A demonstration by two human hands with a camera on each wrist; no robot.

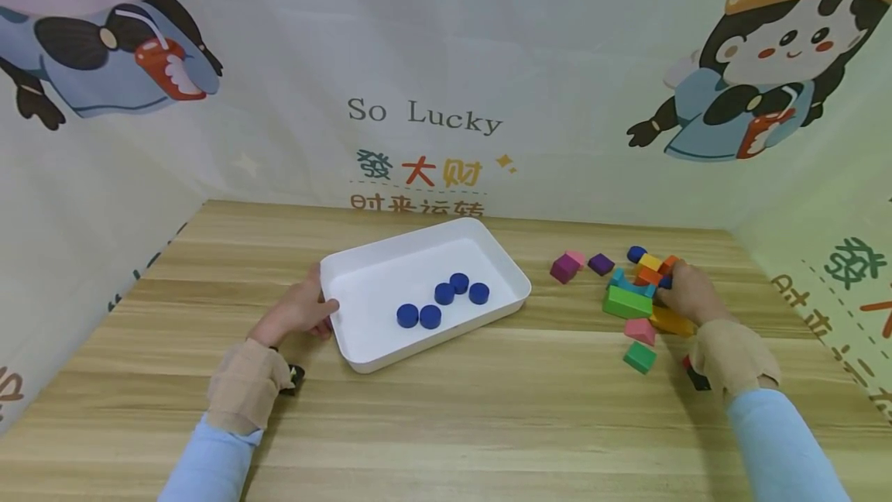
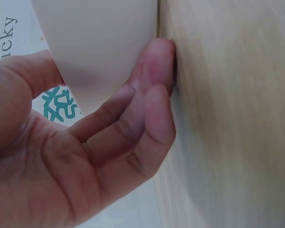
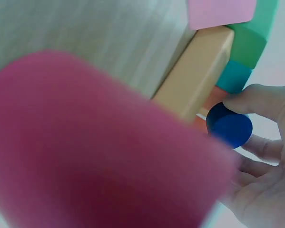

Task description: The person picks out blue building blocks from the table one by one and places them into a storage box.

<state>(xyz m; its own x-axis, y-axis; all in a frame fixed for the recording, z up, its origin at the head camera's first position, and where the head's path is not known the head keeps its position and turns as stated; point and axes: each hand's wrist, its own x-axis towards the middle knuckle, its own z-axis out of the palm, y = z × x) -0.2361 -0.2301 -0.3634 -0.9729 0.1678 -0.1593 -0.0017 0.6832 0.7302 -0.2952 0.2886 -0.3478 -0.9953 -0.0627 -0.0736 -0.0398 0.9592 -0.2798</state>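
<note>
A white tray [image 1: 372, 273] sits on the wooden table with several blue discs [image 1: 444, 293] lying in it. My left hand [image 1: 298, 307] grips the tray's left end, thumb over the rim and fingers [image 2: 154, 114] curled against the outer wall. On the right, my right hand [image 1: 690, 293] reaches into a cluster of coloured blocks. Between its thumb and fingers it pinches a blue cylinder [image 3: 231, 129], which the hand mostly hides in the head view. Near it lie an orange block [image 1: 647, 276], a light blue arch [image 1: 630, 283] and a yellow block [image 1: 672, 321].
A green block [image 1: 627, 302], a pink block [image 1: 639, 331] and a darker green block [image 1: 639, 357] lie nearer me. Purple blocks [image 1: 601, 264] and another blue cylinder [image 1: 636, 254] are farther back. A blurred magenta shape [image 3: 94, 152] covers much of the right wrist view. Printed cloth [image 1: 557, 138] stands behind.
</note>
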